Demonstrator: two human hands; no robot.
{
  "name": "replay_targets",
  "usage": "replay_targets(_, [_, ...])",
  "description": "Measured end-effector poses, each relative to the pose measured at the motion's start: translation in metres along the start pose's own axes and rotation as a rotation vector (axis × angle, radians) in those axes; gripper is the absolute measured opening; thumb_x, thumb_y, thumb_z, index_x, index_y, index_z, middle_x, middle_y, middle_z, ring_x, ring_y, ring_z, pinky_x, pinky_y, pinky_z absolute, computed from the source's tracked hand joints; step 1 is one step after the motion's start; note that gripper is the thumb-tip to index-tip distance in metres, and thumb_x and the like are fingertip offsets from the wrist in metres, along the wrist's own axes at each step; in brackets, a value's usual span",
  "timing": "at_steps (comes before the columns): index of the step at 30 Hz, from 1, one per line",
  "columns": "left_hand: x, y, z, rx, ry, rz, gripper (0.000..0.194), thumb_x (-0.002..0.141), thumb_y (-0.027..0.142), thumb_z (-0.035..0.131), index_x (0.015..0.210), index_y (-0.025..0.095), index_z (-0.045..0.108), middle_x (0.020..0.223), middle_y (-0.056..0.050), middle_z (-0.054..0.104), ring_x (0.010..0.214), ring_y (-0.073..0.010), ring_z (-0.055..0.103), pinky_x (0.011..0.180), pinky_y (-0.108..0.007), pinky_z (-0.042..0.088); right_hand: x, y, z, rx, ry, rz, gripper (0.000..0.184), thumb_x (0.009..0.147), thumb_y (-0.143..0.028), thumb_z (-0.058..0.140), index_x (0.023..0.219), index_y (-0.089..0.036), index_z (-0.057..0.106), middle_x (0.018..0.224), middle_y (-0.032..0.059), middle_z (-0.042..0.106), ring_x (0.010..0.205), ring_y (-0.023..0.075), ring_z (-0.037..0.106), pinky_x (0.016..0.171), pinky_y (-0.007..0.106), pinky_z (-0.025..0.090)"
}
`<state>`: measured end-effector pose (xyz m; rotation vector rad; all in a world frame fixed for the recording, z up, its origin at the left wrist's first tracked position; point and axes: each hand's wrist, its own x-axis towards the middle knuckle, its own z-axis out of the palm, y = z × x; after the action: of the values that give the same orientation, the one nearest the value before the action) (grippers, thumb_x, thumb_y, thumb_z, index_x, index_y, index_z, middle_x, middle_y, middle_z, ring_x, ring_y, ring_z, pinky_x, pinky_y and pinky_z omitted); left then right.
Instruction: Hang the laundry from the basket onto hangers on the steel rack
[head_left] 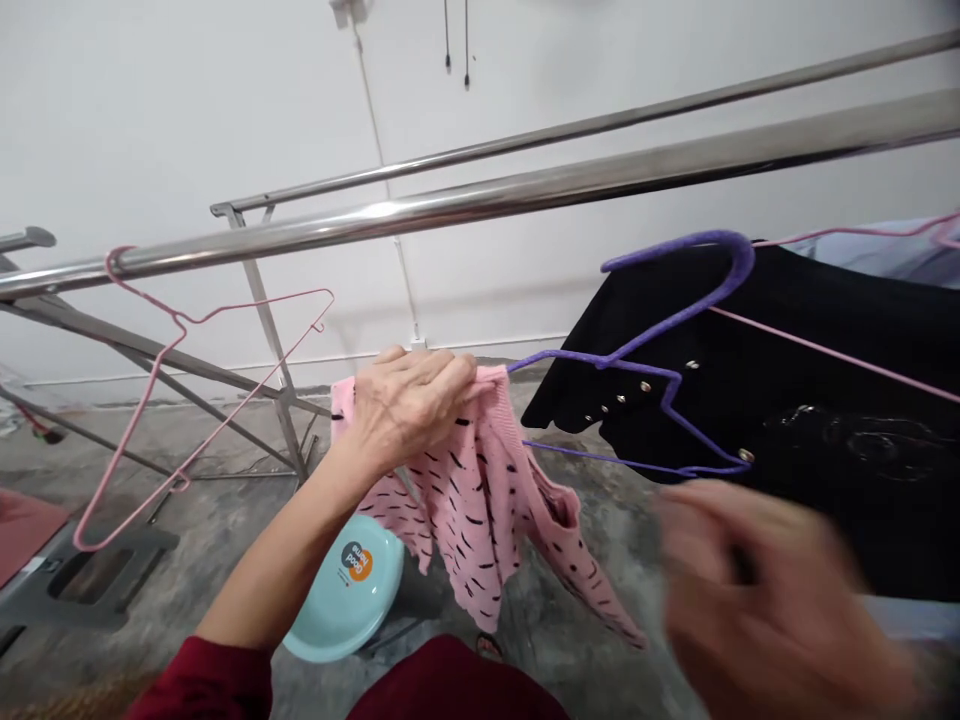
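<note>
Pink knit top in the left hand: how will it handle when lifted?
Probably floppy: the pink knit top hangs in folds from where the left hand bunches it. Likely light, one hand holds it up. The open knit may snag on the purple hanger.

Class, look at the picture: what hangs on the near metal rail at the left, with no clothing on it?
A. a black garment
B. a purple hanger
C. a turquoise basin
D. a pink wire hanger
D: the pink wire hanger hooks over the near rail at the left and carries nothing, while the left hand grips a pink knit garment further right.
</note>
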<state>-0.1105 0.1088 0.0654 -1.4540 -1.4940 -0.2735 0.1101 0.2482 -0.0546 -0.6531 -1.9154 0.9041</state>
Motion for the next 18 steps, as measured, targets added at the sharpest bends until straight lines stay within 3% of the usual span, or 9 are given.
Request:
replay_targets(2, [0.0,0.001,-0.006,-0.006,0.003,0.009,0.024,0.096,0.036,0.053,0.081,0.018,0.056,0.059,0.004,0.053,0.057,-0.0094,0.049,0.058,-0.027,0.029,-0.008,0.004,0.025,-0.191,-0.042,0.039,0.036,0.083,-0.049,0.061,0.109,-0.025,0.069,0.1,0.0074,0.067,0.075,0.0231,0.061,0.062,0.034,0.042])
replay_targets(4, [-0.001,0.004,-0.012,-0.038,-0.018,0.016,0.022,0.096,0.035,0.053,0.083,0.018,0.058,0.059,0.004,0.053,0.055,-0.0093,0.049,0.057,-0.027,0.029,-0.007,0.012,0.052,-0.302,-0.171,0.185,0.042,0.083,-0.047,0.053,0.111,-0.019,0.069,0.106,0.0129,0.065,0.08,0.0256,0.061,0.063,0.034,0.038])
replay_targets(7, [-0.012,0.005,-0.017,-0.117,-0.053,-0.041,0.017,0.094,0.031,0.056,0.087,0.017,0.061,0.06,0.004,0.058,0.054,-0.0083,0.052,0.056,-0.024,0.034,-0.001,0.036,0.076,-0.17,-0.283,0.381,0.029,0.075,-0.04,0.055,0.081,-0.018,0.072,0.089,0.0123,0.066,0.07,0.0218,0.059,0.06,0.031,0.035])
replay_targets(10, [-0.036,0.0,-0.018,-0.216,-0.085,-0.163,0.012,0.093,0.026,0.057,0.094,0.017,0.065,0.073,0.001,0.07,0.065,-0.0082,0.064,0.061,-0.019,0.043,0.002,0.062,0.076,0.069,-0.338,0.522,0.027,0.067,-0.044,0.057,0.06,-0.018,0.064,0.058,0.0065,0.06,0.054,0.0197,0.057,0.049,0.028,0.037])
replay_targets(12, [-0.059,-0.003,-0.017,-0.285,-0.101,-0.27,0.015,0.094,0.024,0.055,0.096,0.016,0.068,0.084,-0.002,0.075,0.073,-0.0093,0.069,0.066,-0.016,0.048,0.003,0.075,0.068,0.247,-0.28,0.633,0.033,0.064,-0.049,0.058,0.064,-0.017,0.065,0.057,0.0073,0.062,0.053,0.0221,0.06,0.047,0.029,0.044])
replay_targets(14, [-0.084,-0.002,-0.016,-0.357,-0.121,-0.378,0.021,0.094,0.027,0.052,0.094,0.016,0.07,0.087,-0.003,0.076,0.076,-0.0113,0.072,0.068,-0.016,0.052,0.006,0.082,0.06,0.399,-0.138,0.694,0.04,0.061,-0.053,0.062,0.075,-0.016,0.066,0.067,0.0099,0.067,0.061,0.0241,0.065,0.055,0.033,0.052])
replay_targets(18, [-0.134,0.009,-0.016,-0.488,-0.251,-0.578,0.029,0.092,0.037,0.053,0.09,0.017,0.074,0.087,-0.004,0.077,0.074,-0.0142,0.072,0.068,-0.016,0.055,0.018,0.083,0.055,0.605,0.132,0.684,0.039,0.056,-0.047,0.071,0.079,-0.016,0.063,0.074,0.0088,0.069,0.071,0.0237,0.068,0.069,0.036,0.058])
